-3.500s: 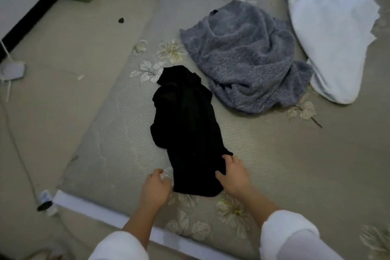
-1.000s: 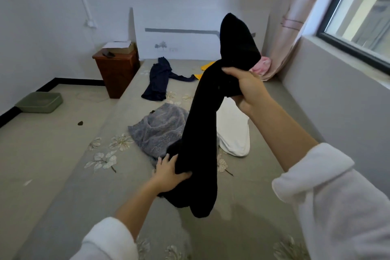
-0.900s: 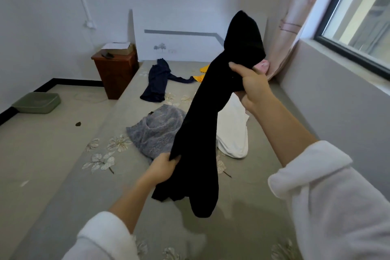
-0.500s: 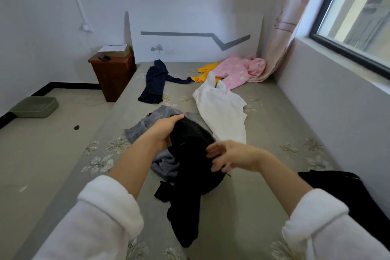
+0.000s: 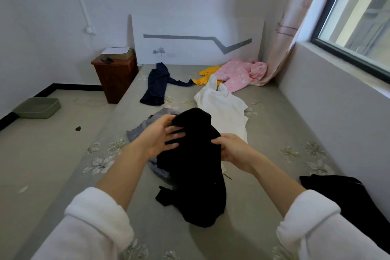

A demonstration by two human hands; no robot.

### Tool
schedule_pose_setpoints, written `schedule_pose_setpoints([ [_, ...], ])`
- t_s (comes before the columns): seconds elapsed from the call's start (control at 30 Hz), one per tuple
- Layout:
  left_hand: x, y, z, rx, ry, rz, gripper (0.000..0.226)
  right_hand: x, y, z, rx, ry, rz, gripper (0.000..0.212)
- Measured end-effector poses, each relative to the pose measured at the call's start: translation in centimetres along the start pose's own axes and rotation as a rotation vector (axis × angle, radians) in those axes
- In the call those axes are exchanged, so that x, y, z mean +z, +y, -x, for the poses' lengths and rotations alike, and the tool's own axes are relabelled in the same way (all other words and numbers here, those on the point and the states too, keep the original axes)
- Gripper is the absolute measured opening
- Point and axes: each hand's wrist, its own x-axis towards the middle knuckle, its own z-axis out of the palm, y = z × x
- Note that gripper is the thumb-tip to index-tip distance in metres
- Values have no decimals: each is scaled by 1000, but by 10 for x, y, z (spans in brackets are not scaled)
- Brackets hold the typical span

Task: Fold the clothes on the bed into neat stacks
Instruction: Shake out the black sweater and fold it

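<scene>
A black garment (image 5: 194,167) hangs bunched over the middle of the bed (image 5: 274,124), its lower end touching the cover. My left hand (image 5: 158,137) holds its upper left part, thumb over the top edge and fingers spread on the cloth. My right hand (image 5: 232,148) pinches its right edge. Behind the black garment lie a grey sweater (image 5: 139,131) and a white garment (image 5: 223,107). Farther back are a navy garment (image 5: 157,84), a yellow garment (image 5: 205,76) and a pink garment (image 5: 240,74). Another black garment (image 5: 346,194) lies at the right by the wall.
A brown nightstand (image 5: 115,76) with papers stands left of the bed head. A green tray (image 5: 37,107) sits on the floor at the left. A wall and window ledge (image 5: 337,91) bound the bed's right side, with a curtain (image 5: 289,27) in the corner.
The black garment has come down from held high to bunched low over the bed. My right hand dropped from above and now pinches its right edge; my left hand moved up to its top.
</scene>
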Motion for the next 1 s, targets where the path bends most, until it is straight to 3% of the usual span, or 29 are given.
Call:
schedule_pose_setpoints([
  [0.1,-3,-15,6,7,-27,92,26,5,-1,-1,32,1,32,12],
  [0.23,5,-22,7,117,78,116,24,10,-1,1,49,-28,123,18],
  [0.33,11,-17,5,197,178,34,16,12,-3,6,83,-129,262,9],
  [0.4,15,-12,6,218,158,-87,12,13,-4,9,95,-130,276,11],
  [0.5,27,-4,9,234,87,-260,12,14,-3,12,54,35,217,44],
  [0.57,36,0,11,249,50,-342,18,13,-4,13,9,164,201,46],
  [0.7,45,0,15,261,20,-305,36,5,-13,15,54,260,27,31],
  [0.9,51,-73,25,434,280,-478,12,-4,-43,19,59,349,-359,22],
  [1.0,59,-115,30,325,168,-546,45,1,-56,21,20,380,-473,25],
])
